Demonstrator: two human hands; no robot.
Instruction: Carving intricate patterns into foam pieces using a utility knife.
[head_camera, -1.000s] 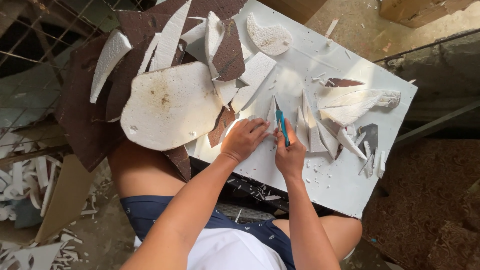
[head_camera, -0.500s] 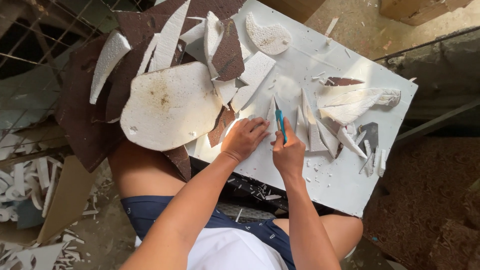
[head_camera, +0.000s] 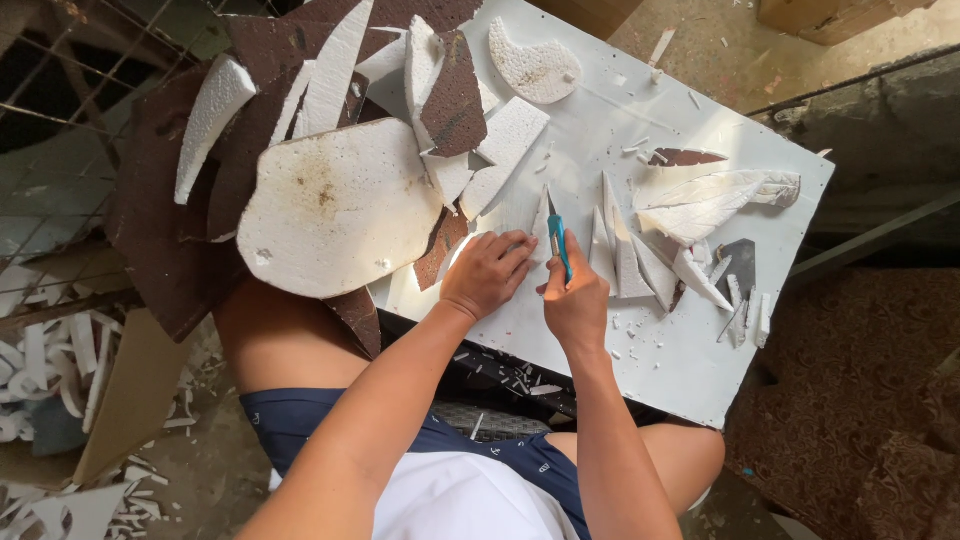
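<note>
Dirt floor (head_camera: 700, 45) all round, littered with white scraps at lower left; wire mesh (head_camera: 60, 90) at upper left, dark rug (head_camera: 850, 400) at lower right. White board (head_camera: 700, 380) lay across the person's lap as the work surface, tilted in view, its near edge over the knees. Heap of brown sheets (head_camera: 160, 230) overhung the board's left side, with white foam offcuts stacked on it. Biggest offcut was a stained foam slab (head_camera: 335, 205), rounded, on top of the heap and just left of the hands. Long curved strip (head_camera: 210, 120) lay on the brown at upper left. Pebbled teardrop piece (head_camera: 535, 65) sat alone near the board's far edge. Wing-shaped piece (head_camera: 710, 200) lay right of the hands, with a small brown sliver (head_camera: 685, 157) just above it. Narrow foam wedges (head_camera: 625, 255) stood in a row between the wing piece and the right hand; thinner slivers and crumbs spread toward the board's right edge beside a grey scrap (head_camera: 738, 262). Left hand (head_camera: 488, 272) was flat on the board, fingers together and curled slightly, pressing down a thin white foam piece (head_camera: 540, 225) at mid-board. Right hand (head_camera: 575, 300) was closed in a pinch grip round a blue knife (head_camera: 556, 240), blade pointing away from the body and touching the foam piece just beside the left fingertips. Hands nearly touched.
</note>
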